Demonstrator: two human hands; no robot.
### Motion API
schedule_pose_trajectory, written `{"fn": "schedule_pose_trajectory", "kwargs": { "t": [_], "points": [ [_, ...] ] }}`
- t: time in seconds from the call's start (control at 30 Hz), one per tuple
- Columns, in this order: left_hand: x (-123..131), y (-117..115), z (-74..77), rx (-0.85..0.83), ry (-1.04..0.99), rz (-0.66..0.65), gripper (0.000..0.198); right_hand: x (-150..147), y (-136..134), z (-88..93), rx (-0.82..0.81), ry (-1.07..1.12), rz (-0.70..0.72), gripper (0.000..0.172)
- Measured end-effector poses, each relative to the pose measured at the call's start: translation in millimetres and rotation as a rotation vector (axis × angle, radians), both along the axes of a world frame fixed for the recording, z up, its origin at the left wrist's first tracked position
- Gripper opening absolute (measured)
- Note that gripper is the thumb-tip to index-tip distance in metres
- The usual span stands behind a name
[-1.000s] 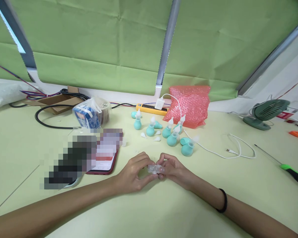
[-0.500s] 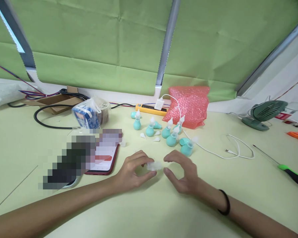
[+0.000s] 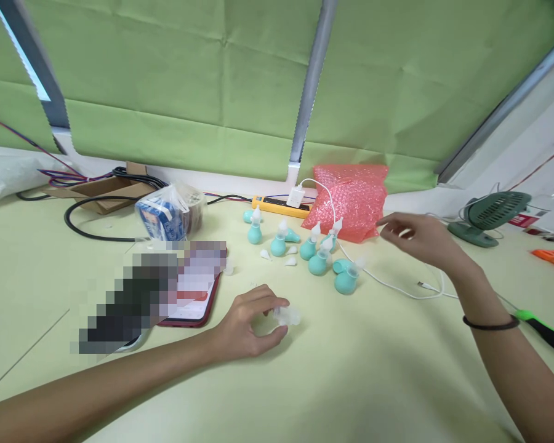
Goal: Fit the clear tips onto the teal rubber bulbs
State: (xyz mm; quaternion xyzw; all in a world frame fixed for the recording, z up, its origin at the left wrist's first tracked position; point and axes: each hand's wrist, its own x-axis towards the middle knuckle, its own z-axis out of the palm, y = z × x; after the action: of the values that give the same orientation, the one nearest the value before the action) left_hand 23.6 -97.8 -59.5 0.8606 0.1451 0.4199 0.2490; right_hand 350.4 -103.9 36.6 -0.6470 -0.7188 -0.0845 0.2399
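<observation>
My left hand point(image 3: 253, 323) is curled around a small translucent plastic piece point(image 3: 287, 316), gripping it near the fingertips just above the table. Off to the right, my right hand point(image 3: 418, 240) is raised beside the red bubble-wrap bag point(image 3: 351, 200). Its fingers are stretched forward and slightly apart, with nothing visible in them. Several teal squeeze bulbs with clear nozzles, like nasal aspirators point(image 3: 317, 263), stand beyond my hands. Among them lie a few loose white tips point(image 3: 290, 261) and some teal bulbs point(image 3: 292, 235) on their sides.
A phone point(image 3: 196, 289) lies left of my left hand, beside a blurred-out dark object point(image 3: 129, 301). Behind are a bagged blue package point(image 3: 161, 215), an open carton point(image 3: 106, 191) and a yellow power strip point(image 3: 272, 206). On the right are a white cable point(image 3: 397, 288), a screwdriver point(image 3: 545, 332) and a green fan point(image 3: 496, 212).
My right hand has moved away from the plastic piece, right and forward to beside the red bag. My left hand stays nearly in place, with the piece tilted slightly differently.
</observation>
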Motion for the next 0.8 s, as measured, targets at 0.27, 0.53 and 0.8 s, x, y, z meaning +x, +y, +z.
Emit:
{"fn": "schedule_pose_trajectory", "kwargs": {
  "t": [0.27, 0.53, 0.8],
  "points": [
    [-1.3, 0.2, -1.6, -0.071, 0.083, 0.057, 0.018, -1.2, 16.2, -34.3, -0.56, -0.087, 0.151, 0.05],
    [0.6, 1.2, -4.0, 0.02, 0.01, 0.025, 0.017, -13.7, 26.0, -45.3, -0.481, 0.004, 0.271, 0.032],
    [-1.1, 1.4, -5.1, -0.058, 0.04, 0.069, 0.025, -12.9, 14.0, -15.9, 0.011, -0.025, 0.089, 0.042]
  ]
}}
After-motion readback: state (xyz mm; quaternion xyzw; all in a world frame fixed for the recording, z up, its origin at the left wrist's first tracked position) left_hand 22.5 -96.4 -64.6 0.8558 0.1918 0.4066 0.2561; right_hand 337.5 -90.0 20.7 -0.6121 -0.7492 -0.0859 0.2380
